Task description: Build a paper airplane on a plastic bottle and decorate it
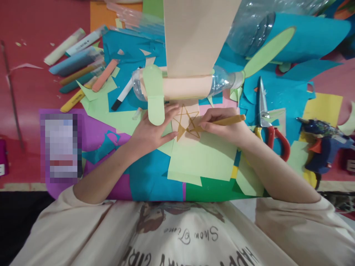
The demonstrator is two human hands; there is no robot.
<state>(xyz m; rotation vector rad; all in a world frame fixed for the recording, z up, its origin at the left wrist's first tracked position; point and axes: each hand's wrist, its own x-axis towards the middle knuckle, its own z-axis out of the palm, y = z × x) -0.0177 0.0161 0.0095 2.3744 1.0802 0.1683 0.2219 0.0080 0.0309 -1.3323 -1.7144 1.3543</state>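
My right hand [222, 123] grips a yellow-brown marker [229, 120], its tip down on a drawn star [181, 129]. The star is outlined in the same colour on a pale peach paper strip, and its lower left point is coloured in. Fingers spread, my left hand [155, 129] lies flat at the strip's left side. Just beyond lies a plastic bottle model [188, 87] wrapped in peach paper, with a broad peach wing [199, 37], a rounded green tail piece [155, 107] and a long green blade [270, 51] at its cap. Pale green paper [202, 159] lies under the strip.
Several markers [77, 61] lie at the left, near a blurred phone [61, 144]. Scissors with red and yellow handles [267, 122] rest right of my right hand, and a blue glue gun [324, 147] lies farther right. Blue paper [149, 166] and scraps cover the table.
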